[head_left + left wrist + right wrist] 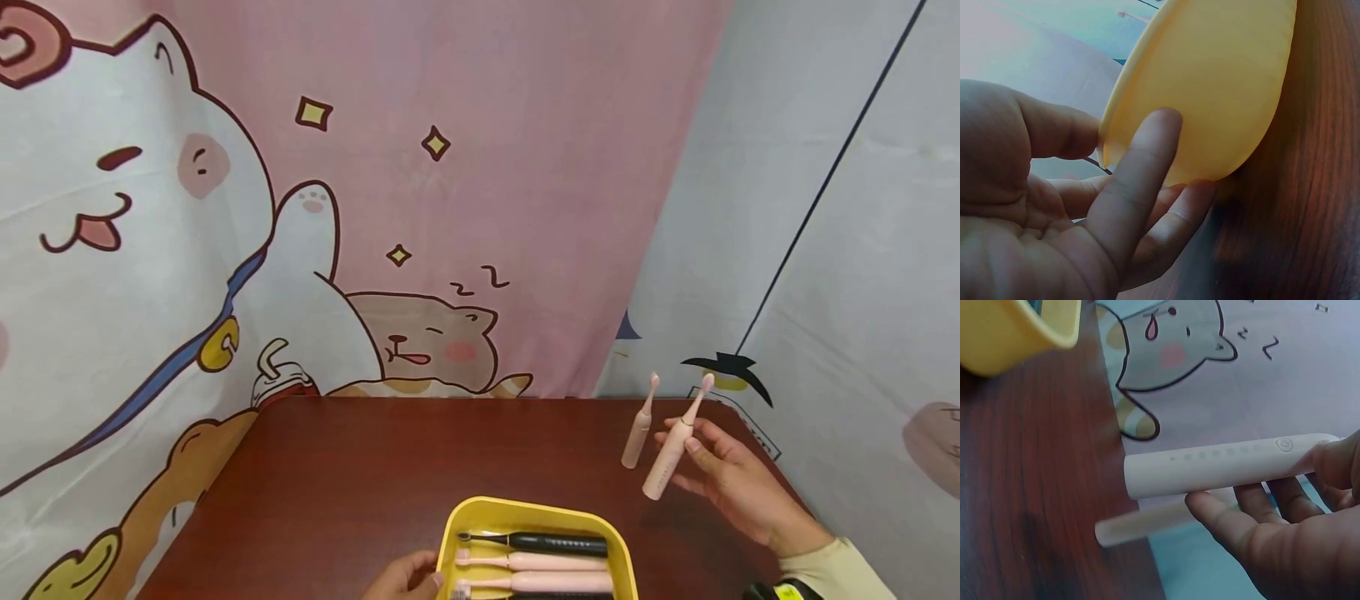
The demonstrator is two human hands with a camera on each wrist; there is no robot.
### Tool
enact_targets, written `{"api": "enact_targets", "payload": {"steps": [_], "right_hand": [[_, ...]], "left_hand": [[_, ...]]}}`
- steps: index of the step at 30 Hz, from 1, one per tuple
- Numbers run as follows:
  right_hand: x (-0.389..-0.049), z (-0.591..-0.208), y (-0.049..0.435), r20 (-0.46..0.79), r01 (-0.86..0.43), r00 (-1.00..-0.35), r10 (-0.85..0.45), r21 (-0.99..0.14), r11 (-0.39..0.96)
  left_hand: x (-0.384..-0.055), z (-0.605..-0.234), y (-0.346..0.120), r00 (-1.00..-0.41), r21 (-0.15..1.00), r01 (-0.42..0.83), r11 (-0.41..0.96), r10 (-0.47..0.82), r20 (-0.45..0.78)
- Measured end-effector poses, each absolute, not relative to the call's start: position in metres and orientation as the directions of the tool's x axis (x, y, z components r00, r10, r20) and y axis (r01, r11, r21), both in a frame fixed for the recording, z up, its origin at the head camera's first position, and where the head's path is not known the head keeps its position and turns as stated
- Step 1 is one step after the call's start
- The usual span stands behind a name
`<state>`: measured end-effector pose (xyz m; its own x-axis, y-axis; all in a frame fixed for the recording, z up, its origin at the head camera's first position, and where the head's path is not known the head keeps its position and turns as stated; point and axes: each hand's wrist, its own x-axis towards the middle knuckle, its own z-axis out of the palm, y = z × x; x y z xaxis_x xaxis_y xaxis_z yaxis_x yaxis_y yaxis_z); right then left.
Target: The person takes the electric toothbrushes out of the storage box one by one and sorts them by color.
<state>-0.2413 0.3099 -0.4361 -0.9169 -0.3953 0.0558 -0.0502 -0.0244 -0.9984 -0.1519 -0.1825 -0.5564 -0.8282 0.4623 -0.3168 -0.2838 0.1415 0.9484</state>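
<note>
My right hand [727, 479] holds a pink electric toothbrush [670, 458], brush head up and slightly tilted, between thumb and fingers. In the right wrist view its handle [1210, 461] shows a round button and a row of small marks. Just left of it a second pink electric toothbrush [637, 435] stands upright on the table. My left hand [405, 577] grips the left side of a yellow tray [540, 509]; in the left wrist view the thumb and fingers are at its rim [1110, 125]. Inside the tray lie black [562, 544] and pink electric toothbrushes [558, 562].
The dark red-brown table [360, 483] ends at the back against a pink curtain [547, 208] printed with cartoon animals. A pale printed cloth [847, 292] hangs along the right side. The tray's near edge falls outside the head view.
</note>
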Motion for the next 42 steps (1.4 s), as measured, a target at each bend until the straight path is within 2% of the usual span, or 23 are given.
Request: {"api": "enact_targets", "payload": {"steps": [9,17,23,33,42], "right_hand": [[-0.262,-0.449,0.322,0.026,-0.062,-0.953,-0.300,-0.992,0.112],[-0.280,-0.458,0.326,0.041,-0.097,-0.967,-0.253,-0.972,0.213],[-0.290,-0.468,0.326,0.053,-0.110,-0.973,-0.226,-0.964,0.244],[-0.301,-0.484,0.325,0.038,-0.091,-0.977,-0.209,-0.963,0.253],[-0.304,-0.493,0.325,0.039,-0.096,-0.977,-0.208,-0.957,0.272]], "left_hand": [[-0.138,-0.524,-0.171,-0.854,0.951,-0.289,0.106,0.420,-0.307],[-0.137,-0.517,-0.170,-0.865,0.951,-0.281,0.127,0.395,-0.309],[-0.136,-0.514,-0.169,-0.872,0.942,-0.302,0.144,0.357,-0.334],[-0.135,-0.517,-0.169,-0.865,0.954,-0.283,0.103,0.402,-0.300],[-0.142,-0.529,-0.173,-0.832,0.932,-0.337,0.131,0.421,-0.360]]}}
